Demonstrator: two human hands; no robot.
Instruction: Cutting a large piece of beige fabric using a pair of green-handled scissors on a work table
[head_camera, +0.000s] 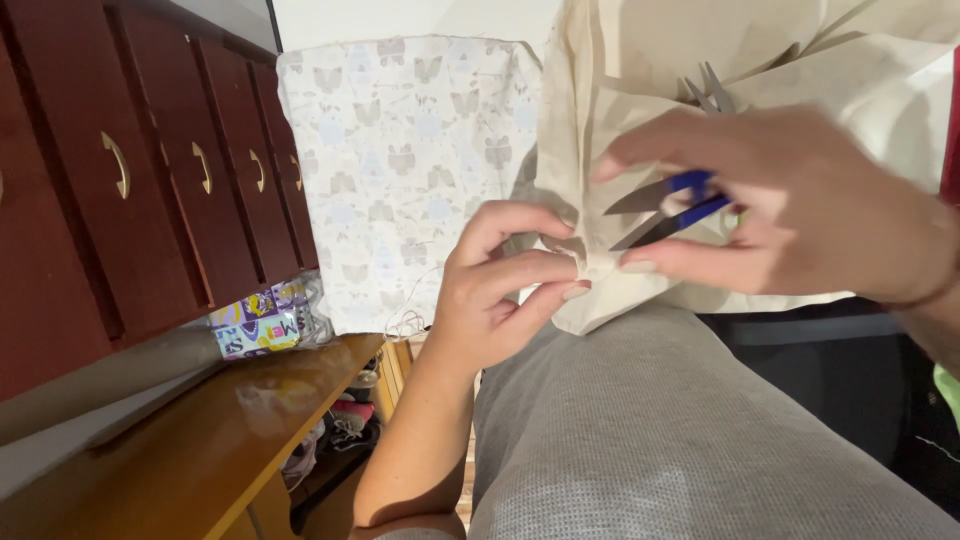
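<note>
a: what's each hand doing?

b: my left hand (500, 290) pinches a folded corner of the cream cloth (640, 60), thumb and forefinger closed on it, other fingers curled in. it keeps the edge taut and bunched so the blades meet something firm.

a: and the other one?

b: my right hand (790, 210) grips the blue-handled thread snips (668, 208), thumb under, fingers over. hand is closed around the handles; blades are slightly apart, tips pointing left at the pinched corner, just beside my left fingertips.

a: where's the cloth sitting?

b: draped over my lap, across the grey trousers (650, 440), hanging down from the upper right. the corner i'm working on is at the lower left edge, between both hands.

a: arm pose?

b: left forearm comes up from below, wrist bent in. right wrist enters from the right edge, hand turned flat, palm down.

a: anything else close?

b: a second pair of scissors (708, 90) lies on the cloth above my right hand. patterned fabric (400, 170) hangs behind, dark red drawers (150, 170) to the left, wooden tabletop (230, 430) below them.
</note>
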